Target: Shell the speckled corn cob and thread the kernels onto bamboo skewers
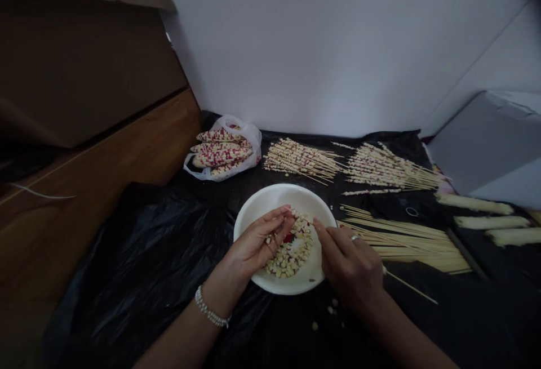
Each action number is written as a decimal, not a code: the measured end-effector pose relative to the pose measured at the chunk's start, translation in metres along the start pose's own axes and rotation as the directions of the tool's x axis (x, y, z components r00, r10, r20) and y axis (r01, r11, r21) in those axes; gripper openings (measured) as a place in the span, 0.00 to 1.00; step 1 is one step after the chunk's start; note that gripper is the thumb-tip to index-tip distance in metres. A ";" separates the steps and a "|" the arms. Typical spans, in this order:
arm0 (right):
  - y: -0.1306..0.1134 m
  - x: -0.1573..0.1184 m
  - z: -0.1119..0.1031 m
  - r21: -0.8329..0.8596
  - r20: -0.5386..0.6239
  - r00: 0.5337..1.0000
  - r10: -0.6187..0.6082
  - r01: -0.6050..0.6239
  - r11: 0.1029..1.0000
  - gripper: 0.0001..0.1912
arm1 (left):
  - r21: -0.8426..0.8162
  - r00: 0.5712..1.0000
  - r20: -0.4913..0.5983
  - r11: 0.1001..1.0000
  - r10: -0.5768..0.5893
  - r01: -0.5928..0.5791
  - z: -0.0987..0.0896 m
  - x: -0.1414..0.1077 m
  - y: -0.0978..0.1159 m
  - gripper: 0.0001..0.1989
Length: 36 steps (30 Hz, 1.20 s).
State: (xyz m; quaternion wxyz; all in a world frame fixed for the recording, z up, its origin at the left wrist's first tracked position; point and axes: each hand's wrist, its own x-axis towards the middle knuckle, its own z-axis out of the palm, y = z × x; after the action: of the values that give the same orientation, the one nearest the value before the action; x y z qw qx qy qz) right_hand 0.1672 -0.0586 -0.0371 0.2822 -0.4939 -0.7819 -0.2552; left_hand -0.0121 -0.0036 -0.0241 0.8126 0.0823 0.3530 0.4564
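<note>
A white bowl (249, 205) holds loose corn kernels (291, 259). Over its left side is my left hand (264, 239), palm up with curled fingers, kernels lying in it and its fingertips pinched near the kernels on a skewer. My right hand (350, 256), with a ring, is closed around a thin wooden skewer (412, 286) at the bowl's right rim. The skewer's tail sticks out to the right behind the hand, and its front end, with a few kernels, points toward my left fingertips.
Corn cobs (222, 158) lie in a plastic bag (253, 135) at the back left. Two piles of kernel-loaded skewers (300, 158) are behind the bowl. Bare skewers (409, 242) lie at right, beside stripped cobs (492, 222). Black plastic sheeting (160, 256) covers the surface; a few kernels lie in front.
</note>
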 end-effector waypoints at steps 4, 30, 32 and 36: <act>0.000 0.001 -0.001 0.014 -0.014 1.000 -0.008 0.008 1.000 0.28 | 0.010 0.999 -0.040 1.000 0.010 -0.009 0.001 0.000 0.001 0.09; -0.001 0.000 0.000 0.010 0.011 1.000 -0.024 0.024 1.000 0.24 | -0.005 0.990 -0.117 0.997 0.080 -0.081 0.002 0.003 0.000 0.12; -0.001 0.001 -0.001 0.006 0.017 1.000 -0.023 0.023 1.000 0.23 | -0.027 0.991 -0.106 0.996 0.076 -0.079 0.002 0.003 0.001 0.11; -0.001 0.001 -0.001 -0.015 0.018 0.999 -0.027 0.027 1.000 0.22 | -0.060 0.992 -0.106 0.995 0.074 -0.081 0.002 0.004 0.001 0.11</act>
State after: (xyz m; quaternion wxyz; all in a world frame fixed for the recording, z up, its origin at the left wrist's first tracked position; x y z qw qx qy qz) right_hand 0.1658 -0.0588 -0.0357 0.2679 -0.4877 -0.7889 -0.2607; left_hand -0.0104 0.0004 -0.0244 0.7771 0.0459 0.3762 0.5025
